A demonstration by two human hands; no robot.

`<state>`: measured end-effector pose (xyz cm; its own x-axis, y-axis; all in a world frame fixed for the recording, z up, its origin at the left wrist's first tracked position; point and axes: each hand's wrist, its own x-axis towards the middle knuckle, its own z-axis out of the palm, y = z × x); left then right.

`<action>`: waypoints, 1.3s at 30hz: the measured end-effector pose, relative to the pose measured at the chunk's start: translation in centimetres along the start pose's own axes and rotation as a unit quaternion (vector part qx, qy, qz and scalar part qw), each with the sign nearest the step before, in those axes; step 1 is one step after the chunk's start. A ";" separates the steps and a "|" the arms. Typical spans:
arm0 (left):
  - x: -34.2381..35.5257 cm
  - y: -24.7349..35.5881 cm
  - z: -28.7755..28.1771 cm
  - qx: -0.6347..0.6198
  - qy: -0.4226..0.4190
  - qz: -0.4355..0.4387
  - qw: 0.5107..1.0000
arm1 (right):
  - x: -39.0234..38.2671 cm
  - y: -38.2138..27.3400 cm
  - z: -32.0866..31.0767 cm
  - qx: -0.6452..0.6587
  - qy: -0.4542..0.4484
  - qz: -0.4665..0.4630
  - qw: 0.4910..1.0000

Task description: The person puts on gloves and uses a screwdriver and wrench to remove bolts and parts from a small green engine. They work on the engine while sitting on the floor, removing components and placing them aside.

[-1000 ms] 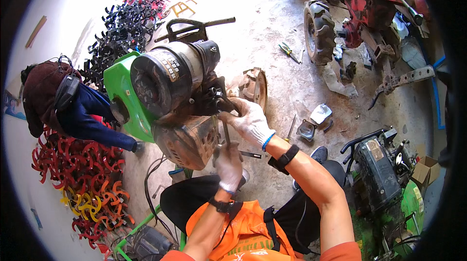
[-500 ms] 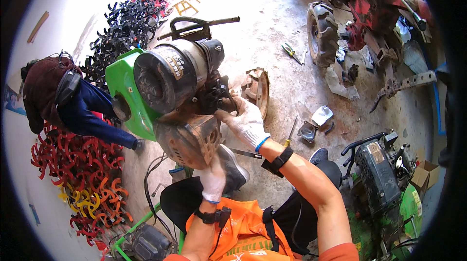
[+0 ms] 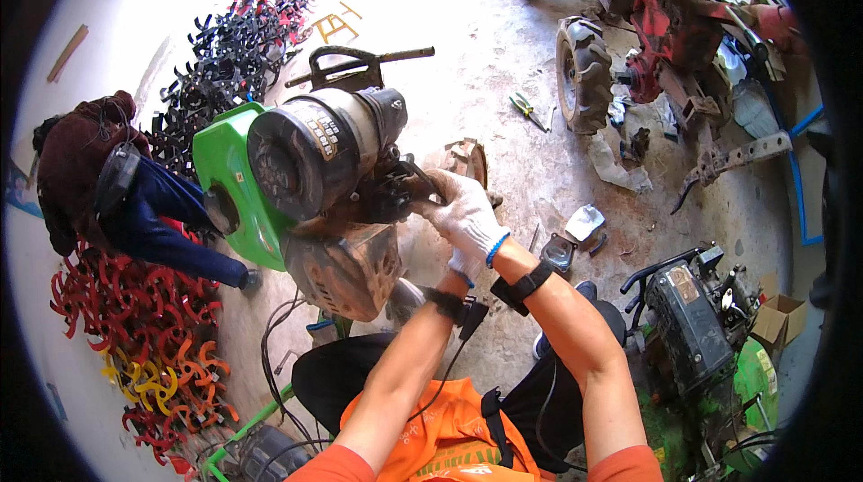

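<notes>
In front of me stands an engine with a green fuel tank [image 3: 229, 154], a black round cover [image 3: 286, 158] and a rusty, slotted muffler box [image 3: 337, 271]. My right hand [image 3: 463, 217], in a white glove with a blue cuff, is at the engine's right side. Its fingers are bent against dark parts [image 3: 391, 190] there; what they grip is hidden. My left hand [image 3: 466, 264], also gloved, is mostly behind the right hand and wrist, right of the muffler box. Its fingers do not show.
A lugged wheel [image 3: 465, 161] stands behind my hands. Pliers [image 3: 526, 110], a metal cup-like part [image 3: 557, 253] and white paper [image 3: 585, 222] lie on the floor. Another engine [image 3: 688, 320] is at right; red blades [image 3: 135, 293] are heaped at left beside a bending person [image 3: 94, 167].
My left hand has moved from below the muffler box up and right, behind my right hand. The right hand stays by the engine's side. The dark bar near my right wrist no longer shows.
</notes>
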<state>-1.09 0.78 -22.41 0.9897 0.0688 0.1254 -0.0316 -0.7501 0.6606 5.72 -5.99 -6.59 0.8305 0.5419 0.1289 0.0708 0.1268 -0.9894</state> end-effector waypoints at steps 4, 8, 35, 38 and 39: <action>-3.1 0.2 -3.4 0.114 -0.080 0.034 0.990 | -0.5 -1.3 -0.8 0.051 -0.022 0.000 0.998; -7.0 5.3 -6.4 -0.043 0.059 -0.092 0.993 | -2.0 -2.4 -1.3 0.041 -0.040 0.028 0.998; -11.2 5.1 -7.3 -0.006 0.132 -0.231 0.964 | -2.8 -1.8 2.5 0.104 0.017 0.078 0.991; -6.3 -1.1 1.2 -0.056 0.087 -0.173 0.980 | -2.1 -0.4 1.9 0.046 0.014 0.048 0.998; -5.0 -3.4 3.8 -0.075 0.064 -0.166 0.981 | -1.9 -0.1 1.7 0.041 0.016 0.041 0.998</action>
<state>-5.42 0.47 -28.07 0.9234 0.3827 -0.0290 0.2597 -0.5674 0.7814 3.19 -5.64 -6.58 0.8485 0.5272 0.0446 -0.0417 0.1507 -0.9877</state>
